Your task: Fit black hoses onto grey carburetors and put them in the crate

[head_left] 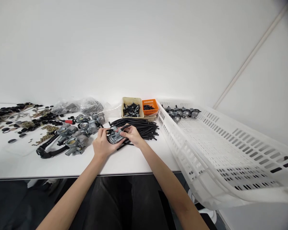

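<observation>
**Grey metal part [115, 137] in a two-sided grip**

The left hand [102, 143] grasps the part's left side, apparently to steady it; the right hand [134, 136] grasps its right side, fingers at a black tube [125, 126]. The part is at the near-left edge of a tube pile [146, 128], probably set there for easy reach. Similar parts [76, 143] lie left on the table [136, 164]; others [194, 113] sit inside the white crate [182, 153].

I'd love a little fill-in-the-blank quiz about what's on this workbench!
1. The left hand and right hand hold a part made of ____.
2. Beside the cream tub stands a small basket coloured ____.
3. The black hoses lie left of the large ____ crate.
Answers: metal; orange; white.
</observation>
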`<state>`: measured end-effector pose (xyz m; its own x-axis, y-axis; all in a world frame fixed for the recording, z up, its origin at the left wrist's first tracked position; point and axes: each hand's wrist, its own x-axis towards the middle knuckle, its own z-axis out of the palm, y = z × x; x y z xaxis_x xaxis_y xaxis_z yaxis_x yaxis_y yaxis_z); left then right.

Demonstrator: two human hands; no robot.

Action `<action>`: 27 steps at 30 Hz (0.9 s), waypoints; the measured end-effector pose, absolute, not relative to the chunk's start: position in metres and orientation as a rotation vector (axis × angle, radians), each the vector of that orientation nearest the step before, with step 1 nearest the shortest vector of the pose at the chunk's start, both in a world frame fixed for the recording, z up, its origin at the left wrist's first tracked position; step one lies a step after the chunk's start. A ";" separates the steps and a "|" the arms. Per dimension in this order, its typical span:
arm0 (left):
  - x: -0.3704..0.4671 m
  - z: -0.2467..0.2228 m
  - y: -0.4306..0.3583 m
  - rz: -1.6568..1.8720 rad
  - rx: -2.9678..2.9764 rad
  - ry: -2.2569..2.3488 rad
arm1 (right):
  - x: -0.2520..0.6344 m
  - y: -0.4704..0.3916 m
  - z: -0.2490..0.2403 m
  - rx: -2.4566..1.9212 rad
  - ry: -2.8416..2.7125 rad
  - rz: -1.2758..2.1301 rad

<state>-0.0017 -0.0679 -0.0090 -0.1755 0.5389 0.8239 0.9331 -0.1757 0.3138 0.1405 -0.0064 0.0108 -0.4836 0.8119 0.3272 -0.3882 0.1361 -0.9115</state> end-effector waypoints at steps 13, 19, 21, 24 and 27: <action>-0.002 -0.013 -0.066 -1.255 -1.735 -1.681 | 0.142 -0.013 0.015 -0.502 -1.520 1.441; 0.000 -0.010 -0.067 -1.313 -1.711 -1.721 | 0.145 -0.012 0.016 -0.422 -1.507 1.523; 0.000 -0.009 -0.067 -1.336 -1.692 -1.732 | 0.147 -0.012 0.017 -0.364 -1.504 1.602; -0.001 -0.009 -0.067 -1.344 -1.687 -1.730 | 0.149 -0.010 0.016 -0.336 -1.492 1.672; -0.001 -0.009 -0.067 -1.341 -1.701 -1.722 | 0.148 -0.008 0.013 -0.391 -1.488 1.649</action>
<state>-0.0015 -0.0668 -0.0091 -0.2012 0.5612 0.8029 0.9158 -0.1831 0.3575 0.1484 -0.0078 0.0132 -0.5831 0.7533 0.3041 -0.3800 0.0779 -0.9217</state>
